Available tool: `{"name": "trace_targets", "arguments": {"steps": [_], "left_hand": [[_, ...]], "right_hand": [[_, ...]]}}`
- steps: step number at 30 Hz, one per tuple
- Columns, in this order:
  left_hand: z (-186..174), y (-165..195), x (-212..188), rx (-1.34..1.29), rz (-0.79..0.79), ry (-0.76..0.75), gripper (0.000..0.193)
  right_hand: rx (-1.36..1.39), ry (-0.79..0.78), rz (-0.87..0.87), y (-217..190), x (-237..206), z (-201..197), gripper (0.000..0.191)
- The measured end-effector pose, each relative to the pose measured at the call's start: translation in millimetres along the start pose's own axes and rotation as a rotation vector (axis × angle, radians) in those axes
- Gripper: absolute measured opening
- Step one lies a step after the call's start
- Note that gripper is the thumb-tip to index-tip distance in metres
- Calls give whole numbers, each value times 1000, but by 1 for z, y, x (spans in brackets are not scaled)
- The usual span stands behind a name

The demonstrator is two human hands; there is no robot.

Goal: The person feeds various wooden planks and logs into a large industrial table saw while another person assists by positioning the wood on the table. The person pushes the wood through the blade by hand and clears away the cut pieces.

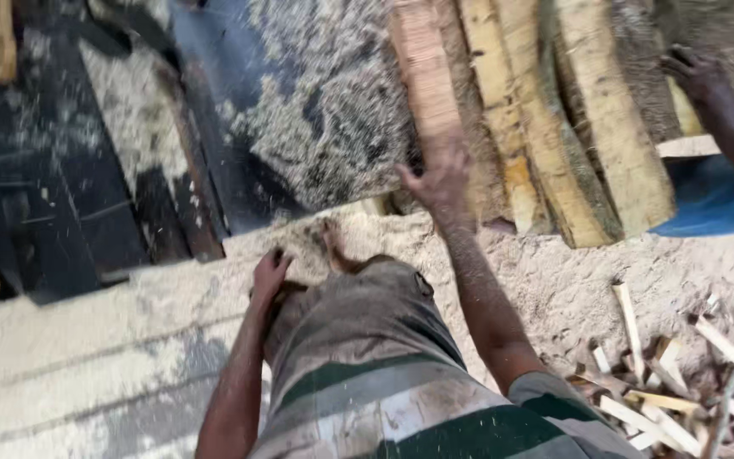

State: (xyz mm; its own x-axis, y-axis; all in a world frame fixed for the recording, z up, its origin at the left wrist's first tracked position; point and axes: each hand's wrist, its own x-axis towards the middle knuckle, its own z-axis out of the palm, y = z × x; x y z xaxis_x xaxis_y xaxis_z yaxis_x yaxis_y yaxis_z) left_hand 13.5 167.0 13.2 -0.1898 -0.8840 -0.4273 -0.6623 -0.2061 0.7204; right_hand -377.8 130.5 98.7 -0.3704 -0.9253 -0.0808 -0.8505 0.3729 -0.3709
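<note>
- Right hand point(442, 180): raised, fingers spread and apart, its palm resting against the near end of a long, reddish-brown, rough-sawn wooden plank point(425, 76); the hand touches the wood but is not closed round it.
- Left hand point(270, 274): lowered beside the thigh, fingers curled loosely against the dusty grey-brown shorts point(358, 314); whether it grips the cloth cannot be told, and it holds no tool.
- The reddish plank lies at the left edge of a stack of pale yellow, bark-edged timber slabs point(588, 127), which run away from the person, side by side and touching.
- Step in hand, as a judgement: the person appears to be steadying or pushing the plank's end. A firmer move would call for the fingers to close on the end and for the idle left hand to come up in support.
- A second person's hand point(697, 75) rests on the far right of the stack, apart from the person's own hands.
- Under the stack's right end shows a bright blue sheet point(715, 204), flat and unmarked.
- Left of the stack, a dark metal machine bed point(87, 195) is strewn with pale sawdust point(324, 110); sawdust also covers the ground around a bare foot point(333, 246).
- Lower right: a loose heap of short, pale wood offcuts point(673, 382).
- No packages, labels or signs are visible.
</note>
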Motion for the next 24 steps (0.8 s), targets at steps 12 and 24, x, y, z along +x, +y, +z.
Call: {"name": "trace_targets", "arguments": {"steps": [12,24], "left_hand": [[66,32,-7,-401,-100,-474,99],[45,-38,-90,-279,69,138,115]], "right_hand": [[30,-168,170,-85,-39,84,123],[548,-234,123,-187,-147,143,108]]}}
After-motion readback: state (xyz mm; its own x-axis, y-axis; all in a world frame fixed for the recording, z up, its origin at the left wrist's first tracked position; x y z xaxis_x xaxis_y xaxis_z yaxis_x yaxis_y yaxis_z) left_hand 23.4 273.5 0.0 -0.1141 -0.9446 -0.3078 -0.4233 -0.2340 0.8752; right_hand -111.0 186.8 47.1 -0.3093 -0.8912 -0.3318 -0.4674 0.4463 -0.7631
